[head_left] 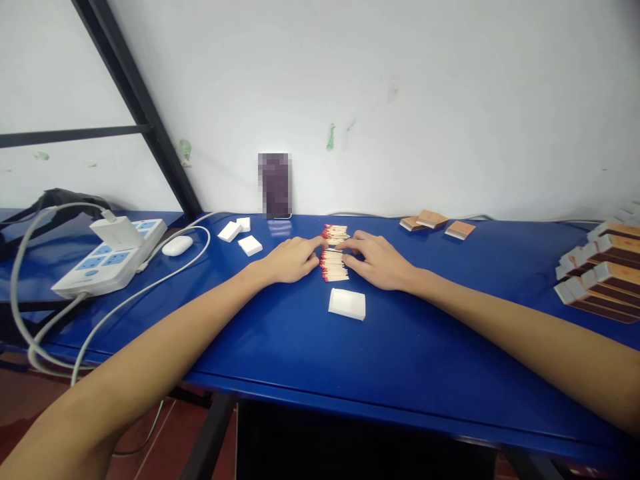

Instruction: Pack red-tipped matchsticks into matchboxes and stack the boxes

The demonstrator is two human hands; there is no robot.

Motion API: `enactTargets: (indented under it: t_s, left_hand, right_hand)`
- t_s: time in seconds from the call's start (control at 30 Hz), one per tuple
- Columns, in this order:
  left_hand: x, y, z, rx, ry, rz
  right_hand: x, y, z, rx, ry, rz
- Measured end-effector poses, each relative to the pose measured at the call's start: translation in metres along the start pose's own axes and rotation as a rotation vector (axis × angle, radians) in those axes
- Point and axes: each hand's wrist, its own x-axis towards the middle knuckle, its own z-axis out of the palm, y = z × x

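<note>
A row of wooden matches with red heads (334,265) lies on the blue tabletop, split by a narrow gap into a nearer and a farther group. My left hand (294,259) is at the red-head end, index finger stretched to the gap and thumb apart beside the nearer group. Facing it, my right hand (379,260) has its index finger at the plain stick ends near the gap and its thumb lower down. Neither hand visibly grips a match. Just in front of the matches is a white inner matchbox tray (347,304).
Several small white boxes (250,245) and a white earbud case (177,245) sit left, near a power strip (110,257) with cables. A phone (275,185) leans on the wall. Wood-patterned matchbox sleeves (433,219) lie back right; more are stacked (607,293) far right.
</note>
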Motion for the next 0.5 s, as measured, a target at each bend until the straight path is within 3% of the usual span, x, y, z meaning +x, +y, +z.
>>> enactTargets:
  t_s: [0.23, 0.5]
  left_hand:
    - [-0.0025, -0.0008, -0.0005, -0.034, 0.009, 0.014]
    - [-0.0005, -0.0010, 0.0019, -0.007, 0.007, -0.046]
  right_hand:
    - [-0.0006, 0.0004, -0.0005, 0.029, 0.017, -0.022]
    - [0.0007, 0.0002, 0.0019, -0.054, -0.006, 0.056]
